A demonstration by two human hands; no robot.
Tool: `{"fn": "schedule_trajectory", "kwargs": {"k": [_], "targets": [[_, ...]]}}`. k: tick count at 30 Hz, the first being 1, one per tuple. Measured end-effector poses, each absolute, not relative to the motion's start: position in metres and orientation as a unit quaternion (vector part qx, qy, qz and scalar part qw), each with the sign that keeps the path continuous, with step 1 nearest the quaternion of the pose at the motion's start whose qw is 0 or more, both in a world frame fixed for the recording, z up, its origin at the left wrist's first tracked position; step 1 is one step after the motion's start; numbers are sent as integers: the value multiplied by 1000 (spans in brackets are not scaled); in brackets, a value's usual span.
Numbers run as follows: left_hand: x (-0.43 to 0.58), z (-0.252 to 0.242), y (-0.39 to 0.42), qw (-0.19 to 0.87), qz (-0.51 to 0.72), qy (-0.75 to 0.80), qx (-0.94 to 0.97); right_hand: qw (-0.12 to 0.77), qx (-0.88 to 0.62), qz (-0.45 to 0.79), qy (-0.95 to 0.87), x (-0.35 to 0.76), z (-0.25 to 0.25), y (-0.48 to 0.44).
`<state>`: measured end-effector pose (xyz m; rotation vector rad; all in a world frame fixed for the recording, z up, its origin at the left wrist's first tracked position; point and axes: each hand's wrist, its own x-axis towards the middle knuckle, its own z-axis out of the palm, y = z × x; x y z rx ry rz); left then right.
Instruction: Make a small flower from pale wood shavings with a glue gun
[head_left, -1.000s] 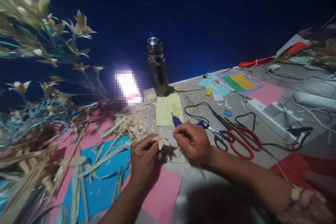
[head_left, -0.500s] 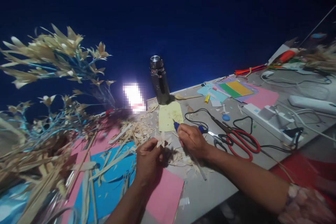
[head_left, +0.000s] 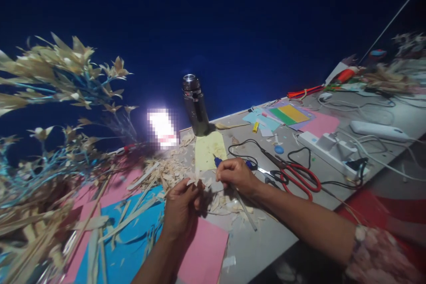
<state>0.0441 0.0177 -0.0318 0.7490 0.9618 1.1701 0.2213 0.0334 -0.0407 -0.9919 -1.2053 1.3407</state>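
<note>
My left hand [head_left: 182,199] pinches a small pale flower of dried husk [head_left: 196,181] between thumb and fingers. Just to its right, my right hand [head_left: 238,177] is closed, thumb and fingertips together; what they hold, if anything, is too small to make out. Behind the right hand shows a blue glue gun [head_left: 218,161], its nozzle over a stained yellow sheet [head_left: 209,146]. A pale stick [head_left: 248,217] comes out below that hand. Whether the hand touches the gun is hidden. Husk scraps [head_left: 218,204] lie under both hands.
A dark flask [head_left: 198,115] stands behind the yellow sheet. Red-handled scissors [head_left: 302,176] and a white power strip [head_left: 329,151] with cables lie right. Husk strips cover blue paper [head_left: 129,239] at left, near a bunch of husk flowers [head_left: 73,62]. Pink paper [head_left: 203,248] lies in front.
The view has swung a little to the right, so things sit farther left. My right hand's fingertips are drawn together more beside the flower, which stays in my left hand.
</note>
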Motion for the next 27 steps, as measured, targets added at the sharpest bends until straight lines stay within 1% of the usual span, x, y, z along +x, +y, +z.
{"fn": "schedule_trajectory", "kwargs": {"k": [7, 12, 17, 20, 23, 27], "targets": [[44, -37, 16, 679, 507, 423, 321, 574, -374, 591, -425, 222, -40, 41], [44, -34, 17, 677, 516, 436, 293, 592, -375, 592, -399, 218, -38, 41], [39, -34, 20, 717, 530, 396, 218, 533, -397, 625, -409, 216, -39, 38], [36, -31, 23, 731, 541, 372, 186, 531, -412, 612, -416, 216, -38, 36], [37, -29, 23, 741, 530, 370, 181, 523, -422, 612, -417, 217, -38, 36], [38, -29, 20, 764, 496, 368, 186, 468, -419, 640, -442, 217, -39, 33]]}}
